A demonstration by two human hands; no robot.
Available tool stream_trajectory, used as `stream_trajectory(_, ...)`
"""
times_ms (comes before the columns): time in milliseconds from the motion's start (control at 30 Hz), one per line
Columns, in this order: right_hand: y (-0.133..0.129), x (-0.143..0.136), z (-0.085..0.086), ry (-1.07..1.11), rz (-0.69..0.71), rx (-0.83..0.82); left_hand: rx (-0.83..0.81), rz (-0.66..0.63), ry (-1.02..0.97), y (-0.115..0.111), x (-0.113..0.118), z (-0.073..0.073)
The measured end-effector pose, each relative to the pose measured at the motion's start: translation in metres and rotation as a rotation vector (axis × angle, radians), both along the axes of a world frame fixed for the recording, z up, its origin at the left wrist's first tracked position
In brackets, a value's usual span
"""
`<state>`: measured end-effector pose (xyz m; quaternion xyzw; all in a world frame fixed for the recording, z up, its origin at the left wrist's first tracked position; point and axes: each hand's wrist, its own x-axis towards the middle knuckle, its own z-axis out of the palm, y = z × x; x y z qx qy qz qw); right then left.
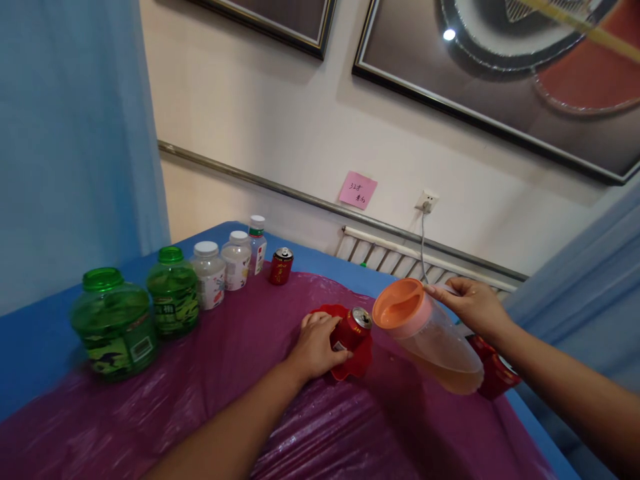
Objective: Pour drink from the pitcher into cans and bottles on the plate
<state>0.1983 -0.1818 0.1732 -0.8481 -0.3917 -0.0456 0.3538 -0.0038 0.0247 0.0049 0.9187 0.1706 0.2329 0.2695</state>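
- I'm looking down from the head camera: the left hand has its fingers and thumb clamped round the side of a red can, opening end leaning right.
- That can is mid-table, over a scalloped red dish; the hand covers its base, so I can't swear it rests there.
- Over on the right, the right hand has its fingers closed on the handle side of a clear pitcher, thumb up near the orange lid.
- And the pitcher is well tipped, lid end left, right beside the can's top, brownish liquid lying along its lower side; no stream that I can make out.
- My call for doing this well: line the lid's lip up with the can's opening, tip by small degrees, and hold the can more upright, centred over the dish.
- I'd want a light grip, too; thin metal may buckle and spill onto the plum plastic sheet.
- Far left, another can stands next to the bottles, well apart from the hands; near the right forearm, more red cans, partly hidden.
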Motion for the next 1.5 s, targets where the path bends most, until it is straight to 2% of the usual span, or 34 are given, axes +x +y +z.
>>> stream_trajectory(1500,0.0012,-0.0039,0.0015,0.003,0.000,0.009,-0.004,-0.018,0.010,-0.0006,-0.0004,0.0004)
